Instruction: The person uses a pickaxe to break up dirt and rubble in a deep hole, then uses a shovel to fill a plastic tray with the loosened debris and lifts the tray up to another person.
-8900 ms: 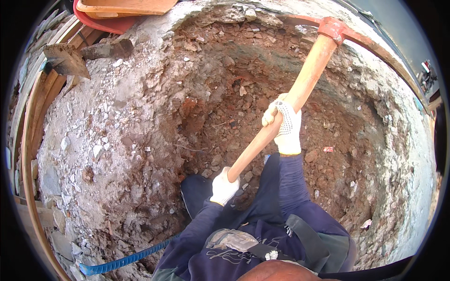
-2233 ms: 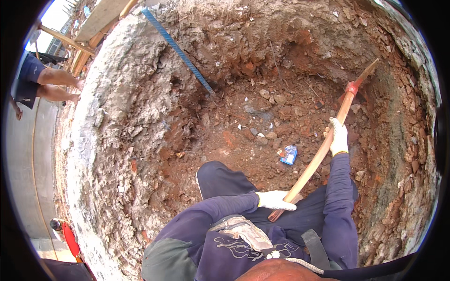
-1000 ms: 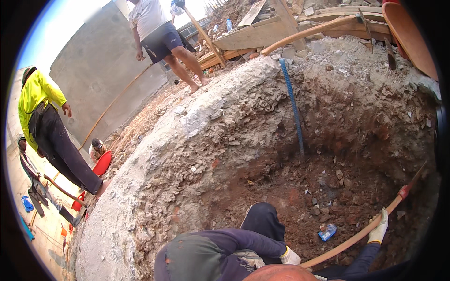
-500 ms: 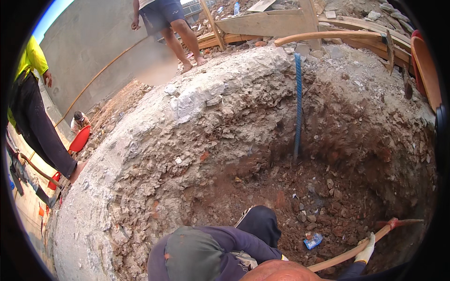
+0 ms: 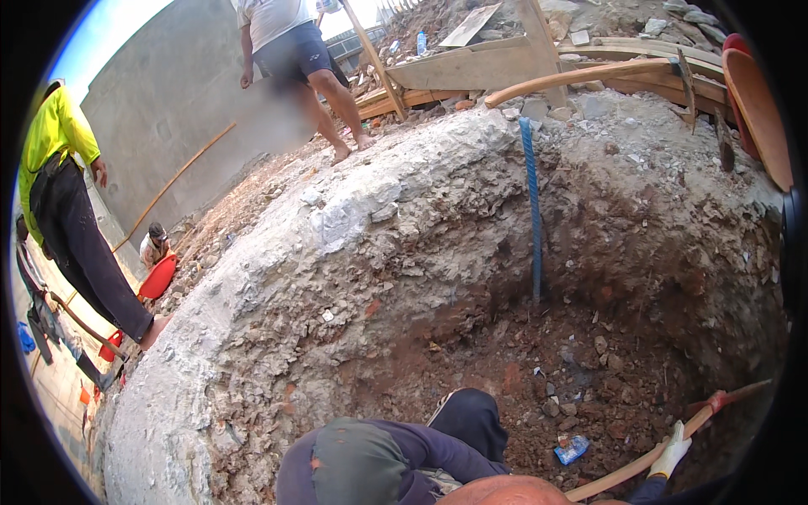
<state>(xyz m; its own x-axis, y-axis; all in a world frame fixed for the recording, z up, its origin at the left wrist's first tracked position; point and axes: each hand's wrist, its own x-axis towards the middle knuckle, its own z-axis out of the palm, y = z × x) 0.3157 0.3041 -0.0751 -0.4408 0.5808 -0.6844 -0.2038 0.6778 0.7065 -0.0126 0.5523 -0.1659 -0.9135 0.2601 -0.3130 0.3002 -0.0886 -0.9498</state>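
My right hand (image 5: 671,452), in a pale work glove, is at the lower right on the wooden handle of a pickaxe (image 5: 619,474). Its fingers reach across the handle, a short way below the red joint at the head. The handle runs from the lower edge up to the right, over loose soil in a dug pit. My left hand does not show. At the lower edge, dark purple clothing with a grey-green patch (image 5: 358,463) lies beside a rounded reddish-brown shape that I cannot make out. A crumpled blue-and-white packet (image 5: 572,449) rests on the soil nearby.
A ribbed blue bar (image 5: 533,210) stands against the broken pit wall (image 5: 295,278). On the rim lies another wooden-handled tool (image 5: 581,78) near planks and a basin (image 5: 757,118). A barefoot person (image 5: 303,76) and one in yellow (image 5: 67,202) stand above; another crouches by a red basin (image 5: 158,276).
The whole view has shifted, with the scene sitting lower and further right. The pickaxe head is slightly higher against the soil. My right hand stays on the handle, its fingers pointing more upward.
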